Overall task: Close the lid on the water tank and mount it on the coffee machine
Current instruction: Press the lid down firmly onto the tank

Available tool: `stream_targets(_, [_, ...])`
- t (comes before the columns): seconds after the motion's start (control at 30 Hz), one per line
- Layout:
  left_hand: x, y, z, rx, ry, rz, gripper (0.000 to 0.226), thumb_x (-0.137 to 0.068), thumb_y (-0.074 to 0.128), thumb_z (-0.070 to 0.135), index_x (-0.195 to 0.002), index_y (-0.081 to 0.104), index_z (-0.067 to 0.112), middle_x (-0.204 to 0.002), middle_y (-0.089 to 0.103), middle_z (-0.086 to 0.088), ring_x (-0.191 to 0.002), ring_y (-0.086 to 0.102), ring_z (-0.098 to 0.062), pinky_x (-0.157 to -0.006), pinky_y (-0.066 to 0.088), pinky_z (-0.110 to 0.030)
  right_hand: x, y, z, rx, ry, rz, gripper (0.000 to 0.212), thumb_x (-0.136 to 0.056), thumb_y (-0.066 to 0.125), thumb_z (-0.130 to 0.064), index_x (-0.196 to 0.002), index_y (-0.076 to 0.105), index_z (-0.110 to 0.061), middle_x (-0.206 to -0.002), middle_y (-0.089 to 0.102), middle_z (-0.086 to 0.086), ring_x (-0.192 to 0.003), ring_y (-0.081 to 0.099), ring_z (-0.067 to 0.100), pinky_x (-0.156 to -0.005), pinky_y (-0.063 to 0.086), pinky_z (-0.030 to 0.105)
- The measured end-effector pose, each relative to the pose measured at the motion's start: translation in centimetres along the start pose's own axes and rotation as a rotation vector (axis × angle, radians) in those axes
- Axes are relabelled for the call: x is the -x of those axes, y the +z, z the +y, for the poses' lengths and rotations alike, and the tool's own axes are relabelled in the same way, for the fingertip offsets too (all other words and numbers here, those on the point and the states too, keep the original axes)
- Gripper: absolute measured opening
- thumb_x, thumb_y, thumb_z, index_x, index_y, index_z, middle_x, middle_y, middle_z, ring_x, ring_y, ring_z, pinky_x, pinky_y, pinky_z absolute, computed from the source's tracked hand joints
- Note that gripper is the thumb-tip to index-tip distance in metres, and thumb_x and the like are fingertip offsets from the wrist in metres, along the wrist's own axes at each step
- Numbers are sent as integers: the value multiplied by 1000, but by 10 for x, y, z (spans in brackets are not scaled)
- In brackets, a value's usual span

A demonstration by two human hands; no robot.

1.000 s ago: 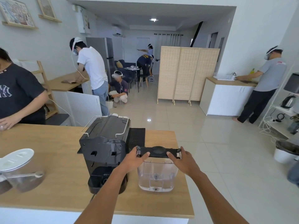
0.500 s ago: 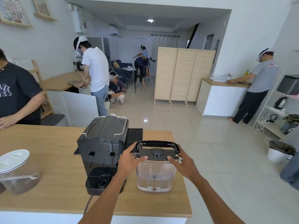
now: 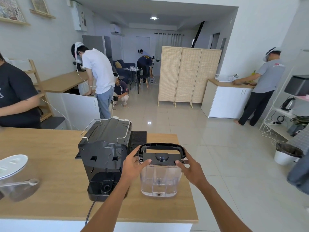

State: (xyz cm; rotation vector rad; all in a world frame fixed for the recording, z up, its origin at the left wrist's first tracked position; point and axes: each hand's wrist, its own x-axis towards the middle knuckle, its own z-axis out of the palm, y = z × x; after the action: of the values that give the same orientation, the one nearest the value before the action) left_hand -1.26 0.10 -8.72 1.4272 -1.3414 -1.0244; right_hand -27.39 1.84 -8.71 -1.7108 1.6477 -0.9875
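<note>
A clear plastic water tank [image 3: 159, 180] stands upright on the wooden counter [image 3: 50, 164], right of the black coffee machine [image 3: 104, 153]. Its black lid [image 3: 161, 158] lies flat on the tank's top, with the black carry handle [image 3: 163, 146] raised behind it. My left hand [image 3: 133, 166] grips the tank's left upper edge, thumb on the lid. My right hand [image 3: 192, 168] holds the right upper edge, fingers on the lid. The machine's back faces me, its power cord [image 3: 91, 210] running off the front edge.
A clear jar with a white lid [image 3: 12, 174] and a scoop sits at the counter's left. A black mat [image 3: 138, 139] lies behind the machine. A person in a black shirt [image 3: 16, 96] leans on the far left. The counter's right edge is close to the tank.
The lid has swung down from upright to flat on the tank, and the handle now stands up behind it. Both hands stayed on the tank's top edges.
</note>
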Motion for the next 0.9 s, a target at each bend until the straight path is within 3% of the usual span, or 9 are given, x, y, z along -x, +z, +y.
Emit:
stream_targets(0.13, [-1, 4, 3, 68, -36, 72, 83, -68, 89, 28, -141, 50, 32, -116, 51, -43, -116, 54, -47, -103, 48, -51, -3, -1, 5, -2, -4, -1, 81, -74, 48, -86, -146, 27, -57, -124, 67, -2, -120, 62, 15, -88, 57, 50])
stream_targets(0.23, [-3, 6, 5, 137, -32, 114, 78, -67, 90, 13, -135, 57, 35, -114, 74, -7, -112, 67, -25, -101, 52, -42, 2, -4, -6, -14, 18, 12, 73, -83, 55, -71, -148, 29, -54, -123, 65, -11, -118, 62, 13, -92, 55, 43])
stream_targets(0.33, [-3, 9, 9, 185, -9, 158, 68, -70, 85, -1, -130, 62, 23, -91, 74, 19, -93, 71, -1, -87, 56, -21, 3, -5, -16, -12, 33, 21, 69, -95, 58, -44, -155, 23, -41, -130, 61, -12, -118, 63, 17, -91, 48, 28])
stream_targets(0.43, [0, 10, 13, 144, 17, 166, 62, -72, 84, 4, -128, 62, 22, -96, 75, 6, -93, 70, -7, -93, 56, -31, -2, -7, -18, -16, 49, -10, 70, -97, 55, -43, -156, 18, -39, -136, 63, 0, -120, 63, 24, -92, 48, 27])
stream_targets(0.57, [1, 9, 15, 41, 57, 197, 57, -73, 86, 11, -124, 62, 23, -107, 71, 2, -84, 64, 13, -71, 52, -7, -7, -10, -24, -28, 58, -18, 65, -98, 48, -51, -155, 19, -44, -139, 61, 1, -119, 63, 25, -98, 52, 36])
stream_targets(0.63, [1, 10, 16, 23, 80, 213, 54, -73, 86, 13, -121, 63, 22, -107, 69, 3, -79, 64, 16, -65, 52, -8, -10, -12, -29, -25, 62, -13, 63, -98, 45, -52, -155, 21, -42, -131, 65, 5, -107, 66, 23, -95, 52, 36])
stream_targets(0.7, [1, 11, 18, 34, 93, 236, 50, -72, 86, 11, -116, 63, 20, -104, 67, 3, -84, 68, 4, -66, 54, -10, -12, -12, -35, -18, 76, -15, 64, -98, 42, -56, -156, 21, -39, -128, 67, 6, -114, 62, 22, -95, 48, 32])
stream_targets(0.8, [0, 13, 17, 64, 117, 245, 44, -71, 87, 14, -107, 64, 20, -103, 67, 3, -101, 65, -7, -87, 59, -31, -16, -13, -43, -16, 123, -40, 64, -98, 35, -59, -157, 19, -36, -121, 70, 11, -100, 62, 16, -90, 41, 30])
stream_targets(0.9, [3, 13, 15, 124, 129, 224, 40, -68, 89, 25, -101, 66, 26, -101, 68, 3, -100, 68, -17, -92, 57, -44, -20, -10, -44, -26, 141, -49, 64, -99, 29, -61, -157, 22, -34, -91, 75, 8, -86, 64, 8, -84, 44, 31])
